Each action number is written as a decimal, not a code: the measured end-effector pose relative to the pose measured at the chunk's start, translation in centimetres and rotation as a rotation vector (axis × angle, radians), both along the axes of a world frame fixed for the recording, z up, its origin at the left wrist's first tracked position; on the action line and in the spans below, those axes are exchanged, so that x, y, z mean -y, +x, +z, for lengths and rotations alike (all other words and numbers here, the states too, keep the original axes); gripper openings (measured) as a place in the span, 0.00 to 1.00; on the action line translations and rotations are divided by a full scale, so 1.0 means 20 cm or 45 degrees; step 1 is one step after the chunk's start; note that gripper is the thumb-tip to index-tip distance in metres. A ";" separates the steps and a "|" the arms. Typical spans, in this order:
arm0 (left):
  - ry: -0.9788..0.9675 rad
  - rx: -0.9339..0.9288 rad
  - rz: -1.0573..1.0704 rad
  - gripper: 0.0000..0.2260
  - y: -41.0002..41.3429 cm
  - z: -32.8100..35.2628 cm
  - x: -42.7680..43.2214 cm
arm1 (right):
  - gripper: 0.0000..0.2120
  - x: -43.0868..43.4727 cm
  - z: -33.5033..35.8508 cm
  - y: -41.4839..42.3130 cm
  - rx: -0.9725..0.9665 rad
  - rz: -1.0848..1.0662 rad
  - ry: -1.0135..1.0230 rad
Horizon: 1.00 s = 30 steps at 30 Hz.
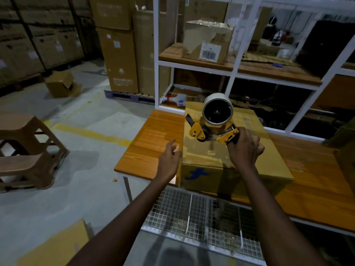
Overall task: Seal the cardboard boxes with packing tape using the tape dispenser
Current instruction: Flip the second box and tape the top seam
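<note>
Cardboard box [272, 162] on wooden table [153, 137], flaps down; tape dispenser [213, 129] over box top, yellow body, white tape roll [218, 112] uppermost; right hand [244, 148] grips dispenser handle, fingers curled round it; left hand [169, 156] holds nothing, fingers relaxed, just beside box's left top edge, contact unclear; white shelf rack [156, 54] behind table

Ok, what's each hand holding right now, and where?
Right hand grips the dispenser by its handle; left hand holds nothing, open beside the box.
</note>
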<state>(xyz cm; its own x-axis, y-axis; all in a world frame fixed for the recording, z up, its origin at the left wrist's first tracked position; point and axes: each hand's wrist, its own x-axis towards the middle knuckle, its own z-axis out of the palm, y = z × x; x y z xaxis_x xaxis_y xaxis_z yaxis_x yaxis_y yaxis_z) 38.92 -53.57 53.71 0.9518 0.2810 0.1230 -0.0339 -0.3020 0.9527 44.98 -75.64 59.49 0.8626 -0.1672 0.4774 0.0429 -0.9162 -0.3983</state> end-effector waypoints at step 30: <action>-1.281 -0.249 0.096 0.12 0.15 0.27 0.20 | 0.15 -0.09 0.02 0.02 -0.036 -0.016 0.182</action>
